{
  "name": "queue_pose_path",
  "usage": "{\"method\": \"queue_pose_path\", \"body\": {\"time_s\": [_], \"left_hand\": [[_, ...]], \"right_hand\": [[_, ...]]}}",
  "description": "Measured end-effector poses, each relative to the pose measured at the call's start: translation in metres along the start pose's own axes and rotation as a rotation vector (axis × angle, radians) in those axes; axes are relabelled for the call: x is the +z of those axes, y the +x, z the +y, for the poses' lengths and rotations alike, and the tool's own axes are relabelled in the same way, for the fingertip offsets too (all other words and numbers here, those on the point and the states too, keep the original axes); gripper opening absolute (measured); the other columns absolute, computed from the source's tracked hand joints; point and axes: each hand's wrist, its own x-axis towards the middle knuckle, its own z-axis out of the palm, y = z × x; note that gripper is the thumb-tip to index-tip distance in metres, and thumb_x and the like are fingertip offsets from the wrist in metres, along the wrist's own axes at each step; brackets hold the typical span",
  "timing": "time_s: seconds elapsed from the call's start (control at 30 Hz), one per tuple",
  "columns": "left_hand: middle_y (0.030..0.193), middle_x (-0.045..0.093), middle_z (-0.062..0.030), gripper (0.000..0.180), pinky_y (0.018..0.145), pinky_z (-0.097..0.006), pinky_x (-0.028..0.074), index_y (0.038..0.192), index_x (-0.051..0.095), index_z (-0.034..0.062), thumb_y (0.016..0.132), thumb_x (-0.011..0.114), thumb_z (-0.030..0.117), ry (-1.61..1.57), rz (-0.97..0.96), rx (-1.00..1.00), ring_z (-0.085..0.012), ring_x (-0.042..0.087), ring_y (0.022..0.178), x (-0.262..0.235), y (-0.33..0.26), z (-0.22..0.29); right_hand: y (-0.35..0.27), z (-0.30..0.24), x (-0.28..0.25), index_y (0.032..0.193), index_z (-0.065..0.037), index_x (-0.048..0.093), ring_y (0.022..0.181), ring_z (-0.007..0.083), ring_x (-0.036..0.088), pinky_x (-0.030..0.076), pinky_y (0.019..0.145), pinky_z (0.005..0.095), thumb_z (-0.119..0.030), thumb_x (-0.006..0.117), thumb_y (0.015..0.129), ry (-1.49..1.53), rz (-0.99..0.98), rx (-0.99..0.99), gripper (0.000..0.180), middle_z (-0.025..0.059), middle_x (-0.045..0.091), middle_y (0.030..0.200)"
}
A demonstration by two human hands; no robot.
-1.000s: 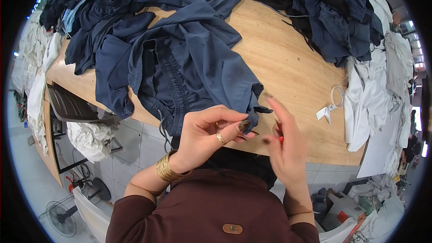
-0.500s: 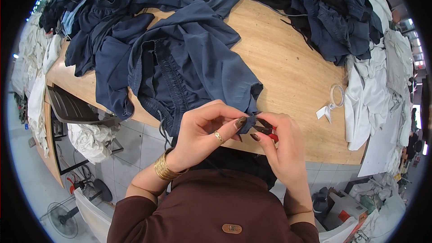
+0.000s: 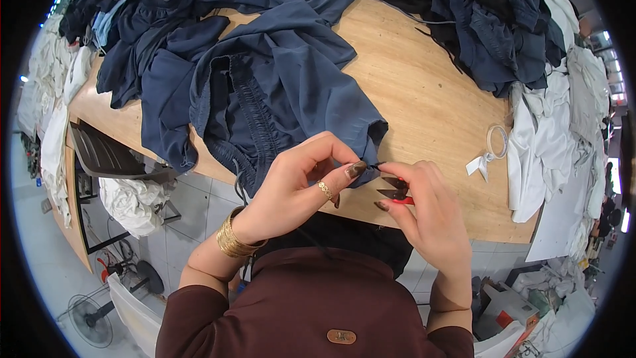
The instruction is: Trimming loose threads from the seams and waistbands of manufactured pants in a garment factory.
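Navy trousers or shorts with a gathered elastic waistband lie across the near edge of the table. My left hand, wearing a ring and gold bangles, pinches the hem of one leg between thumb and fingertips. My right hand is closed around small thread snips with dark blades and red on the handle. The blades stand apart, pointing left, beside the pinched hem. My right forefinger reaches to the edge of the cloth; whether it grips a thread there is too small to tell.
Navy garments are heaped at the back left and dark ones at the back right. A tape roll lies on the wooden table. White cloth hangs off the right side. A dark chair and a fan stand lower left.
My right hand with the snips has moved slightly right, away from the hem, and the blades now show more. My left hand has shifted slightly, still pinching the cloth.
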Motion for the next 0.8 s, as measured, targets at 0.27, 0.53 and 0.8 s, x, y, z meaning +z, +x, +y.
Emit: {"method": "queue_pose_path", "body": {"time_s": [0.27, 0.53, 0.8], "left_hand": [[0.072, 0.055, 0.0023, 0.012, 0.052, -0.018, 0.042, 0.090, 0.055, -0.0011, 0.091, 0.055, 0.011, 0.041, -0.063, -0.123, -0.0016, 0.051, 0.059, -0.002, 0.003, 0.012], [0.074, 0.056, 0.0016, 0.011, 0.052, -0.016, 0.041, 0.084, 0.057, -0.0006, 0.087, 0.060, 0.009, 0.125, -0.090, -0.122, -0.0010, 0.051, 0.062, 0.001, 0.007, 0.017], [0.073, 0.056, 0.0015, 0.011, 0.054, -0.016, 0.042, 0.084, 0.058, -0.0007, 0.087, 0.060, 0.009, 0.148, -0.124, -0.127, -0.0013, 0.050, 0.062, 0.002, 0.007, 0.020]], "right_hand": [[0.002, -0.001, -0.017, 0.098, -0.009, 0.058, 0.068, 0.0190, 0.049, 0.040, 0.058, 0.0304, -0.026, 0.070, 0.072, -0.330, -0.023, -0.167, 0.033, 0.0022, 0.050, 0.077], [0.003, 0.004, -0.017, 0.085, -0.011, 0.061, 0.060, 0.0168, 0.045, 0.036, 0.050, 0.0283, -0.023, 0.072, 0.069, -0.361, 0.100, -0.220, 0.023, -0.0004, 0.047, 0.067], [0.004, 0.003, -0.018, 0.081, -0.014, 0.062, 0.058, 0.0150, 0.042, 0.035, 0.049, 0.0275, -0.024, 0.072, 0.069, -0.398, 0.120, -0.251, 0.020, -0.0018, 0.042, 0.063]]}}
